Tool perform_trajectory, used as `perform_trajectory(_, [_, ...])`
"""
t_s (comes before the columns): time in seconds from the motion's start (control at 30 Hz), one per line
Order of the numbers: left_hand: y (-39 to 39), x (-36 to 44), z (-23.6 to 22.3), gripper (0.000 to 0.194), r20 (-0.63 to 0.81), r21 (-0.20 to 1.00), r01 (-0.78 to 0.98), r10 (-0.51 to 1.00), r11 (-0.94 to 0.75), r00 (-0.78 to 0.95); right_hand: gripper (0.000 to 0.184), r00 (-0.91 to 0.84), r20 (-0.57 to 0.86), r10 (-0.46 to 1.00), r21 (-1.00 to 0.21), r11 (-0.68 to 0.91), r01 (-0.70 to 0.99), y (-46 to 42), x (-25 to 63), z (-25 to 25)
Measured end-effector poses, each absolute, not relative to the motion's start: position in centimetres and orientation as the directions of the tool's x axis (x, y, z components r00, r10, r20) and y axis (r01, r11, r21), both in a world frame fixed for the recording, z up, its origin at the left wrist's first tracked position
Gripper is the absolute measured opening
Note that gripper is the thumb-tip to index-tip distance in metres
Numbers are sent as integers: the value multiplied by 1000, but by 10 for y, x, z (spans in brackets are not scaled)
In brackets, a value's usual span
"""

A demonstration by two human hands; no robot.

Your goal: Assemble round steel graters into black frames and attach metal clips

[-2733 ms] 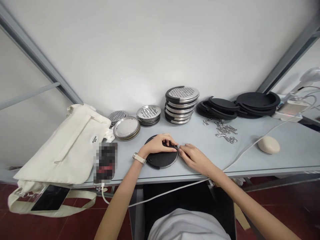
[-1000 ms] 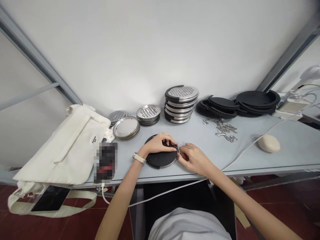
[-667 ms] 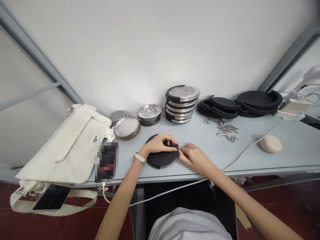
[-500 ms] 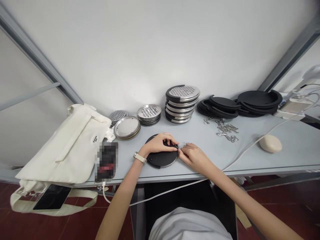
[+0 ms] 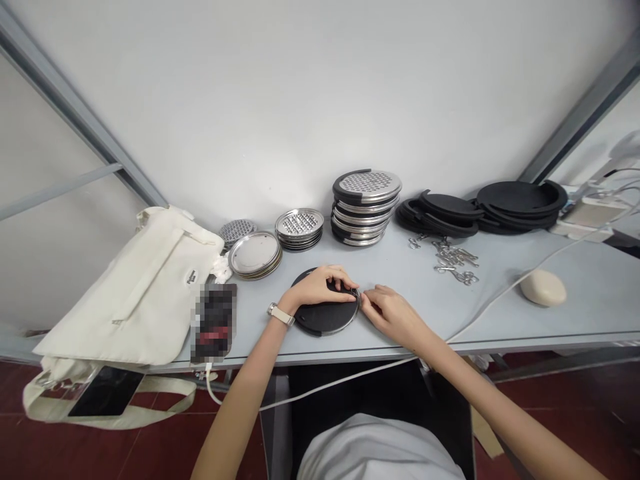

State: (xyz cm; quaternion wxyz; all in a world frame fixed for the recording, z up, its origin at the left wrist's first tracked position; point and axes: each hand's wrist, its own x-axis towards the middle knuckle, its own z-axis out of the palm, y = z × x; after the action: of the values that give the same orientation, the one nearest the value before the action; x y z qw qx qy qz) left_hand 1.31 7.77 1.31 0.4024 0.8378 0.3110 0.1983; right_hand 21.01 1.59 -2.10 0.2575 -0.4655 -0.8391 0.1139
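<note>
from the head view, i see a black disc [image 5: 325, 319] lying on the near part of the counter [image 5: 500, 328], in the middle. the left hand [image 5: 323, 287] curves over it, fingers bent, thumb by a small metal bit [image 5: 357, 293] at the disc's right edge. the right hand [image 5: 393, 313] has thumb and fingertips close together at that same edge. i cannot tell if either hand pinches the metal bit. i think it helps to press down with the left and work gently with the right, so nothing slips. the near edge is close, with a white cable [image 5: 350, 379] below it. the tall stack [image 5: 367, 213] is on the far side; the clips [image 5: 456, 255] sit far right, well apart from both hands.
</note>
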Motion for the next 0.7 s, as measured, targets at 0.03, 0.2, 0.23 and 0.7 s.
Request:
perform_trajectory(0.03, [78,13,13,27,83,799,360,681,-481,727,37,-428,325,844,-446,535,717,16,211,-21])
perform_trajectory(0.2, [77,13,13,25,102,810,325,663,-487,741,35,-371,321,871,-526,490,696,17,214,-23])
perform_trajectory(0.23, [77,12,13,25,103,810,324,662,-489,742,35,-367,323,872,-532,488,692,18,214,-23])
perform_trajectory(0.7, [78,14,11,22,123,807,327,682,-491,721,35,-497,316,808,-342,586,735,23,211,-28])
